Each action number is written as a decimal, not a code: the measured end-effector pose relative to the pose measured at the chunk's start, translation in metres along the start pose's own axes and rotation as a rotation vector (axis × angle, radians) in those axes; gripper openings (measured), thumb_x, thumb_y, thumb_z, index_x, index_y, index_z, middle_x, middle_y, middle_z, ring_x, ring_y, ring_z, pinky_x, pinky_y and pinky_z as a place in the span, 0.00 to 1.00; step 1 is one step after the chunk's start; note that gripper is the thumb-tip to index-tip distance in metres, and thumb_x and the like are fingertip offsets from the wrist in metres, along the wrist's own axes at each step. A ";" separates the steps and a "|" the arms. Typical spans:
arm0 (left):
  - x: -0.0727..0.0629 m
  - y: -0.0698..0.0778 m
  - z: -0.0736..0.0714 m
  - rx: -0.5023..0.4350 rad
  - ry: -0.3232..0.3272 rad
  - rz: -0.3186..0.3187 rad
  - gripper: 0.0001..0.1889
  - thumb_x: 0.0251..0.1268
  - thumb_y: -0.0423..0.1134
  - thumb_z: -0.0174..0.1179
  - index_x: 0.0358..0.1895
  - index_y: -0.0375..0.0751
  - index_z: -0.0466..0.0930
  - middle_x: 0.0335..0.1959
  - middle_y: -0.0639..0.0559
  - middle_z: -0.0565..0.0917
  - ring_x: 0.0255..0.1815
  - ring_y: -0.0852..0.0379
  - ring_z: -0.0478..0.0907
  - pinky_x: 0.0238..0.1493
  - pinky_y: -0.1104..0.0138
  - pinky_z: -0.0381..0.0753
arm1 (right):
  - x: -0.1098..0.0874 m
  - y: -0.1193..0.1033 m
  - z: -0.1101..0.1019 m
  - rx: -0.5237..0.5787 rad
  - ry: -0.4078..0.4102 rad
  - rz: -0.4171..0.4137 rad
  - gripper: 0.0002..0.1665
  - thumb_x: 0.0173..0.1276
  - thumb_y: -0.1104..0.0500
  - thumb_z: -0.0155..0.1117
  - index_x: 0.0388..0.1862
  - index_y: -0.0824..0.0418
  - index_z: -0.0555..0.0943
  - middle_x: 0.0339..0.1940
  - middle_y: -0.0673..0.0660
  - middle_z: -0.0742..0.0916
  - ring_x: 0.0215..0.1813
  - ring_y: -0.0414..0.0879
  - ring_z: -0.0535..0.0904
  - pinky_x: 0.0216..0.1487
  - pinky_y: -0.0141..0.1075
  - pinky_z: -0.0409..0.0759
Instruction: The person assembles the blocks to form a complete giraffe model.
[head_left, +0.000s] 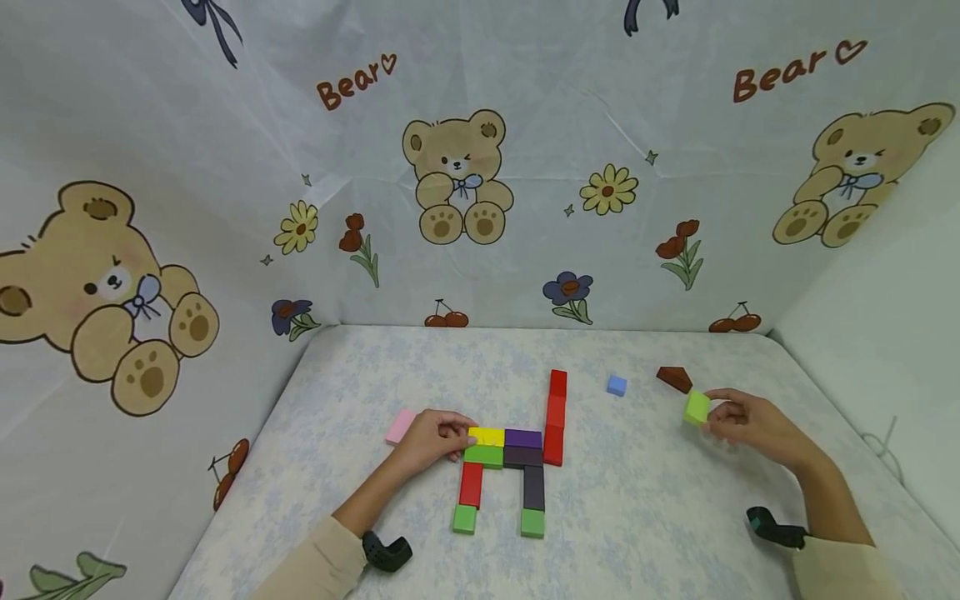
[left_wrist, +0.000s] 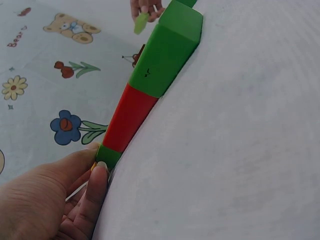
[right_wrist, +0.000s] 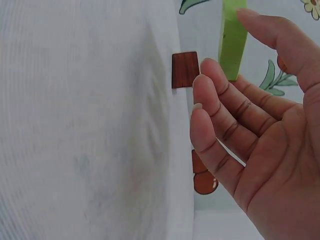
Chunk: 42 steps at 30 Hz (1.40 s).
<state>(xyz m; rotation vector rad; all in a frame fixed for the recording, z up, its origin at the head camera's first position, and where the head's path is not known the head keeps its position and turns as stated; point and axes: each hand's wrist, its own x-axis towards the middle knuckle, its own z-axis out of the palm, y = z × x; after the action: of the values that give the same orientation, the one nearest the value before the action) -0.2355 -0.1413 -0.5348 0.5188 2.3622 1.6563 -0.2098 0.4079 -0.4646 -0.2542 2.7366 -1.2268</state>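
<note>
My left hand (head_left: 431, 437) pinches the left end of a yellow block (head_left: 489, 437) between finger and thumb. That block lies in a flat figure of joined blocks, beside a purple block (head_left: 522, 438) and against a green block (head_left: 483, 456). A dark block (head_left: 522, 457) and two legs, one with a red block (head_left: 471, 484), complete the visible figure. Over the table's right side, my right hand (head_left: 757, 427) holds a light green block (head_left: 697, 407) by finger and thumb. In the right wrist view its other fingers (right_wrist: 205, 130) are loosely bent.
A column of red blocks (head_left: 555, 417) stands at the figure's right. Beyond lie a small blue block (head_left: 617, 385) and a brown angled block (head_left: 675, 378). A pink block (head_left: 401, 426) lies behind my left hand. A bear-print cloth (head_left: 525, 275) rises at the table's back edge.
</note>
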 end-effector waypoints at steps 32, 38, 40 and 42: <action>-0.001 -0.001 0.002 -0.048 -0.016 0.035 0.13 0.64 0.42 0.72 0.49 0.43 0.89 0.29 0.49 0.84 0.23 0.56 0.81 0.27 0.65 0.86 | 0.027 -0.069 0.064 0.176 0.058 -0.202 0.33 0.69 0.62 0.71 0.69 0.71 0.70 0.41 0.61 0.85 0.39 0.44 0.84 0.40 0.32 0.86; -0.001 0.000 0.001 -0.049 -0.011 0.030 0.12 0.64 0.42 0.72 0.49 0.43 0.89 0.29 0.50 0.84 0.22 0.56 0.81 0.26 0.66 0.86 | 0.038 -0.082 0.075 0.134 0.050 -0.184 0.35 0.68 0.59 0.72 0.69 0.70 0.71 0.41 0.61 0.85 0.40 0.46 0.84 0.38 0.32 0.84; -0.002 0.001 0.001 -0.046 -0.009 0.022 0.13 0.64 0.42 0.72 0.49 0.44 0.89 0.29 0.50 0.84 0.22 0.56 0.80 0.26 0.66 0.86 | 0.043 -0.086 0.078 0.108 0.061 -0.167 0.35 0.67 0.57 0.73 0.69 0.69 0.72 0.41 0.61 0.85 0.40 0.47 0.83 0.37 0.32 0.84; -0.001 0.001 0.000 -0.043 -0.008 0.019 0.12 0.64 0.42 0.72 0.48 0.44 0.89 0.29 0.50 0.84 0.22 0.56 0.80 0.27 0.66 0.86 | 0.050 -0.090 0.081 0.087 0.068 -0.153 0.36 0.67 0.55 0.74 0.68 0.69 0.73 0.41 0.61 0.85 0.40 0.49 0.83 0.37 0.33 0.84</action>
<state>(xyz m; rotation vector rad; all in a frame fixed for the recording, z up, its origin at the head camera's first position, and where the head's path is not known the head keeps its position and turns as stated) -0.2340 -0.1415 -0.5345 0.5406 2.3177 1.7051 -0.2340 0.2797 -0.4533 -0.4263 2.7557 -1.4141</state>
